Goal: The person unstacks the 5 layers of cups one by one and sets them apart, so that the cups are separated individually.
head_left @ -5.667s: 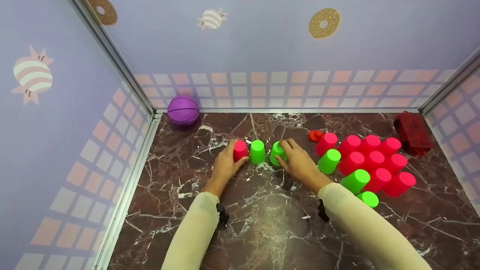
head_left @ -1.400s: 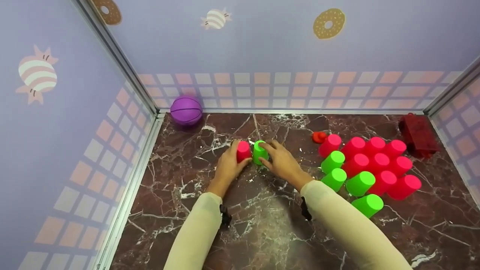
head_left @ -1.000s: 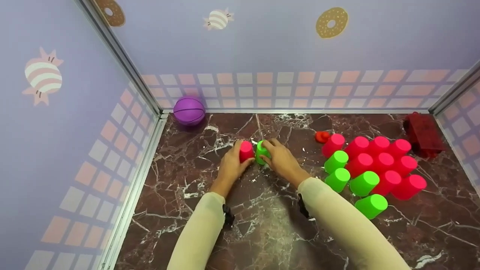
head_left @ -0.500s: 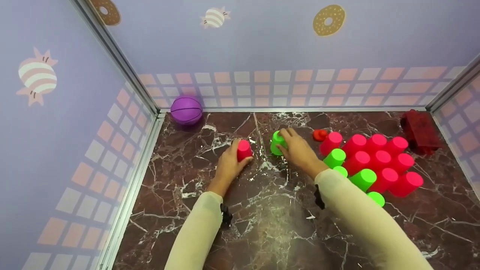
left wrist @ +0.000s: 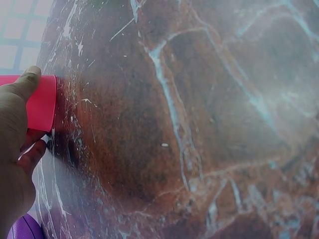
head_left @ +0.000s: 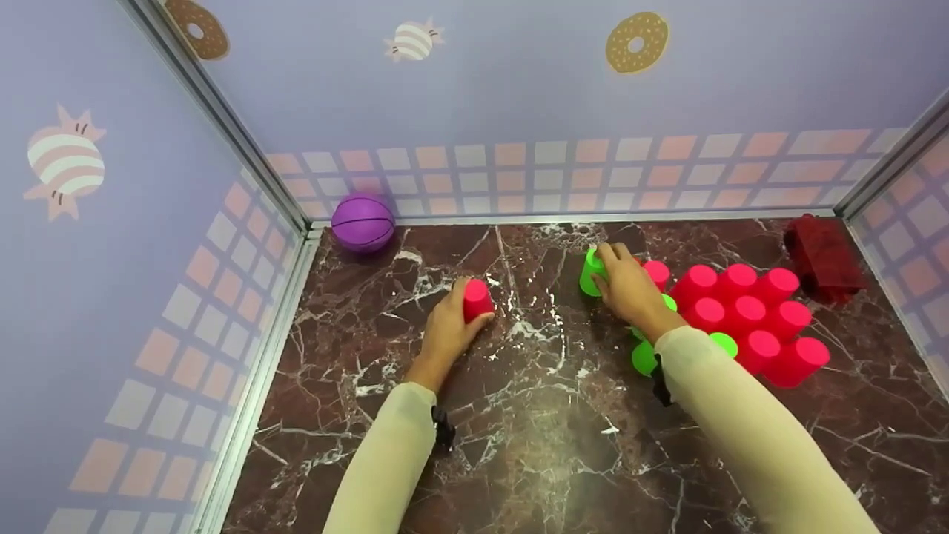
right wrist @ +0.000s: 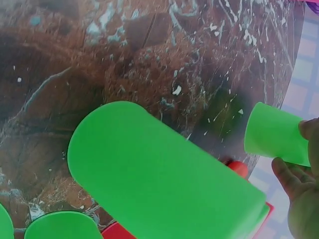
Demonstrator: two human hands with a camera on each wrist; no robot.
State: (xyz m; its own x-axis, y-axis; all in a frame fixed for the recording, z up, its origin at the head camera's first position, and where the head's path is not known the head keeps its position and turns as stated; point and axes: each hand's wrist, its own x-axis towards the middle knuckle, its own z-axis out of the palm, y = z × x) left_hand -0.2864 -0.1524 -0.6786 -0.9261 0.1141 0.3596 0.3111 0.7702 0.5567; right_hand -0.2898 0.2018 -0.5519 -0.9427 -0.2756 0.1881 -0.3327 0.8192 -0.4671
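My left hand (head_left: 445,330) grips a pinkish-red cup (head_left: 477,300), which stands upside down on the marble surface. In the left wrist view, the thumb and fingers curl round the red cup (left wrist: 42,104) near its rim. Farther right, my right hand (head_left: 632,291) holds a green cup (head_left: 592,277) by its side, mouth down, just left of the grouped cups. The right wrist view has this green cup (right wrist: 271,133) between thumb and fingers, with a dark shadow on the marble beside it. Another green cup (right wrist: 159,174) fills the foreground there.
Several upturned red cups (head_left: 747,313) stand close together at the right. Green cups (head_left: 722,345) along their left side are partly hidden by my right arm. A purple ball (head_left: 363,223) sits in the back left corner, a dark red block-like object (head_left: 824,259) at the back right.
The right hand has carried the green cup away from beside the red cup, rightward and slightly back. Another green cup it held earlier now stands with the right group. The left hand stays put.
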